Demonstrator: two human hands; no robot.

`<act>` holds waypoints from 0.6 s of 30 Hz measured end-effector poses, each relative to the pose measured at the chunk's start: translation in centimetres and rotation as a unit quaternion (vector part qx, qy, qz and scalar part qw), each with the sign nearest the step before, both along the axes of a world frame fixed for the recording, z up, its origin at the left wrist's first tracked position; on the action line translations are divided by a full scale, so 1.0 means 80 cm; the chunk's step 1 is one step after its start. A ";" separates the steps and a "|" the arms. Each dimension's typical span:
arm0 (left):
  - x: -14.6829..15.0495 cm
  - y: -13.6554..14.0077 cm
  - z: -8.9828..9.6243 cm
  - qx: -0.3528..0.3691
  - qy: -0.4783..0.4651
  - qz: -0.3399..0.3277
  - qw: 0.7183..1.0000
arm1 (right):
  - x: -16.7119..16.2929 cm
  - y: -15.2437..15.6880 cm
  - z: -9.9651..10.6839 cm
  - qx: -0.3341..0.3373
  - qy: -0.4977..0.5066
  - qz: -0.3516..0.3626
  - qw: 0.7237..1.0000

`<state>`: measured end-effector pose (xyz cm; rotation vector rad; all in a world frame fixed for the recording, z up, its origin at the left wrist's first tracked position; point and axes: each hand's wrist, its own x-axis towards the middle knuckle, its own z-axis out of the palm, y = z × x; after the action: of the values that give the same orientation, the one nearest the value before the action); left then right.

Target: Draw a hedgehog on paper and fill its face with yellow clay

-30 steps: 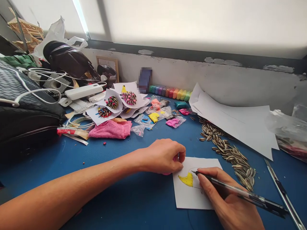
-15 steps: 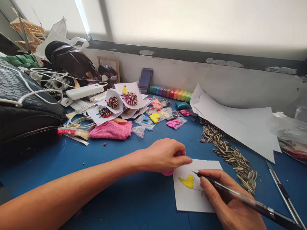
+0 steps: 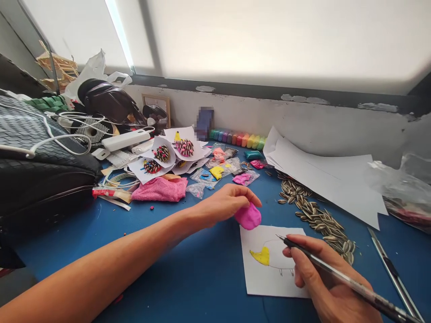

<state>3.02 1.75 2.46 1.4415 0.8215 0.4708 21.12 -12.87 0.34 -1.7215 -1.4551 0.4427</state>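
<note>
Two hands: left (image 3: 231, 202) pinching pink clay (image 3: 249, 218) near card's far edge (image 3: 276, 228), right (image 3: 332, 280) gripping pen (image 3: 340, 274).

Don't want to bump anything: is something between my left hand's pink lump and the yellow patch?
Nothing visible: only bare paper shows between the pink lump and the yellow patch. The pen in your right hand is off to the right.

Light glows through the pale blind (image 3: 286, 40); the black bag (image 3: 43, 188) sits dim, one patch (image 3: 204, 123) pixelated

No readable text, pale lettering (image 3: 93, 145) on black disc (image 3: 98, 129), too small
</note>
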 end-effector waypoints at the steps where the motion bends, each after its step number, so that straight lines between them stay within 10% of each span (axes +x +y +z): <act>1: -0.001 -0.001 0.002 0.000 -0.004 0.001 1.000 | 0.000 0.001 0.001 -0.007 0.001 0.003 1.000; 7: -0.006 -0.014 0.005 0.107 0.106 -0.139 0.979 | -0.003 0.003 -0.004 0.004 -0.041 0.019 0.999; 18: 0.003 -0.024 -0.008 0.322 0.244 -0.157 0.901 | 0.006 0.011 -0.016 0.033 -0.187 0.075 0.979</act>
<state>3.29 -0.14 1.81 2.3289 0.8345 0.1209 21.61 -11.97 -0.94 -1.7102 -1.8528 0.1481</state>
